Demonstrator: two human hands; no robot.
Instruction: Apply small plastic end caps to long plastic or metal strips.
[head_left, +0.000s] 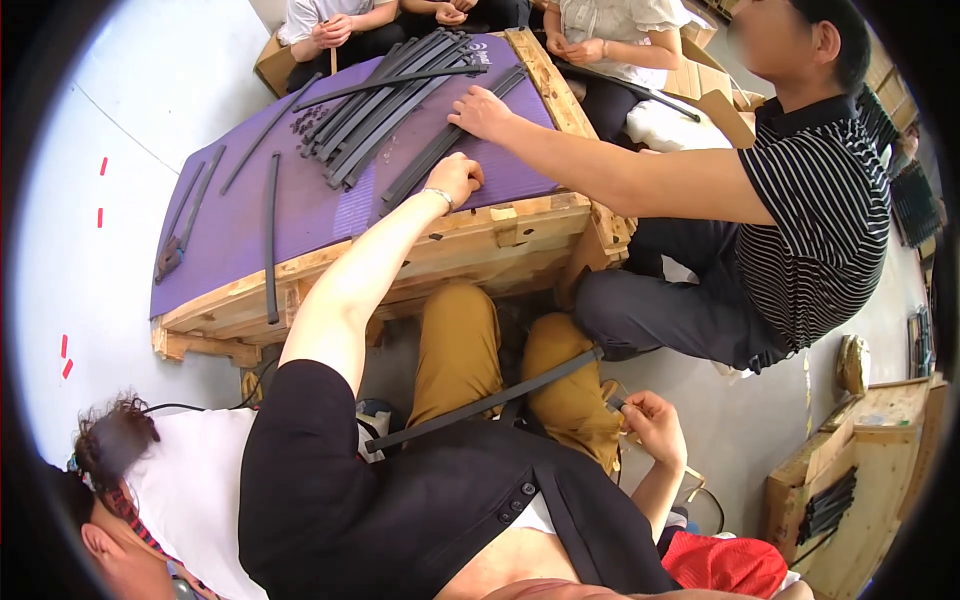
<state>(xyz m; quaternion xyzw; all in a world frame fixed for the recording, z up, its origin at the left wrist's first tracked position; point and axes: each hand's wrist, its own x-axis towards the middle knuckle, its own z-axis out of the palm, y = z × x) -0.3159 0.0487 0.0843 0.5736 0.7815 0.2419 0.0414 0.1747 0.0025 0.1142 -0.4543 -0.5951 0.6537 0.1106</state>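
As no hand holds the strip [470, 407] across our legs [458, 335], it could slide off if we shift. Our right hand [655, 427] pinches a small bit [614, 403]; our left hand [456, 181], by the table's [555, 208] near edge, is half curled, but we can't tell its hold.

From my head, a wide fisheye looks down and forward, my shirt [420, 510] close below, my left hand [457, 181] and the table [235, 235] farther ahead.
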